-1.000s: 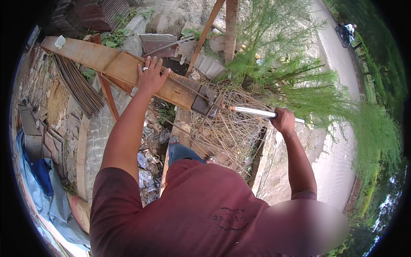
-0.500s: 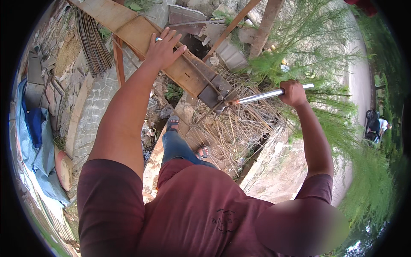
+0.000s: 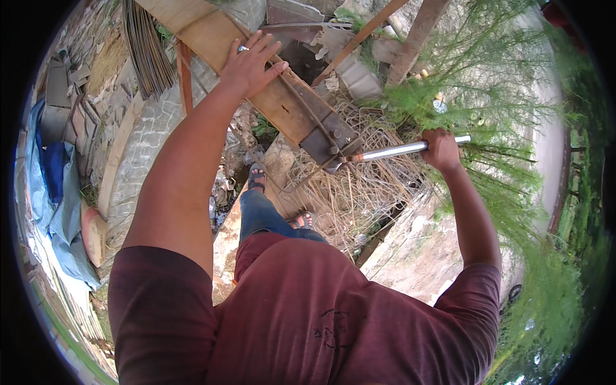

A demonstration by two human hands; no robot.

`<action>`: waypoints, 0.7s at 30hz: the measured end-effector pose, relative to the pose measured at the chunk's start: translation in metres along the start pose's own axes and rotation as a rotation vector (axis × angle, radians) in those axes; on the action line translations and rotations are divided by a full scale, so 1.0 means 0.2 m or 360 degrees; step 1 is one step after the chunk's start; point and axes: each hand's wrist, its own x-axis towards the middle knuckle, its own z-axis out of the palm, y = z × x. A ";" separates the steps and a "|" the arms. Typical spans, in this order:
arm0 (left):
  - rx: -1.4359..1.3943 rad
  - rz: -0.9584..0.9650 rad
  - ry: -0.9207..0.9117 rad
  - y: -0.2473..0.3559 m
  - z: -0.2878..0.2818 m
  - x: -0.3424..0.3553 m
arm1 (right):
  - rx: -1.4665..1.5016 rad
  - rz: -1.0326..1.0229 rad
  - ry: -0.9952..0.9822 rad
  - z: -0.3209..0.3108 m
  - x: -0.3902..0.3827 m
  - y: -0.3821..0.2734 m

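My left hand [image 3: 249,67] lies on a long wooden beam [image 3: 276,106], fingers stretched out and the thumb at its far edge. A thin steel rod [image 3: 308,109] runs along the beam from near that hand to a dark metal plate [image 3: 317,144] with upright pins at the beam's near end. My right hand [image 3: 440,149] is wrapped round a shiny metal pipe [image 3: 394,151]. The pipe's rusty end meets the pins, and its other end sticks out past my fist. Whether my left hand presses on the rod is hard to see.
Many bent rods [image 3: 359,186] lie heaped below the plate, beside my sandalled feet [image 3: 301,220]. A bundle of straight rods [image 3: 146,54] is at far left, with a blue tarp [image 3: 61,212] nearer. Feathery green branches [image 3: 494,128] hang at right. Slanting wooden posts [image 3: 420,38] stand beyond.
The pipe has swung slightly toward me, its free end lower, with my right hand still round it. My left hand stays on the beam. The whole view has shifted slightly.
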 end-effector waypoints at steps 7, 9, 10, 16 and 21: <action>-0.0093 -0.0434 0.0298 -0.02 0.09 0.01 | -0.0114 0.0105 -0.0016 0.04 -0.06 0.23; -0.0025 -0.0409 0.0102 -0.01 0.07 0.03 | -0.0204 0.0117 0.0096 0.06 -0.06 0.26; 0.0015 -0.0395 0.0003 -0.01 0.06 0.04 | -0.0229 0.0157 0.0108 0.06 -0.05 0.26; -0.0032 -0.0331 0.0093 -0.06 0.08 0.03 | -0.0347 0.0176 0.0022 0.00 -0.03 0.21; -0.0041 -0.0347 0.0056 -0.02 0.07 0.04 | -0.0262 0.0230 -0.0004 0.03 -0.05 0.32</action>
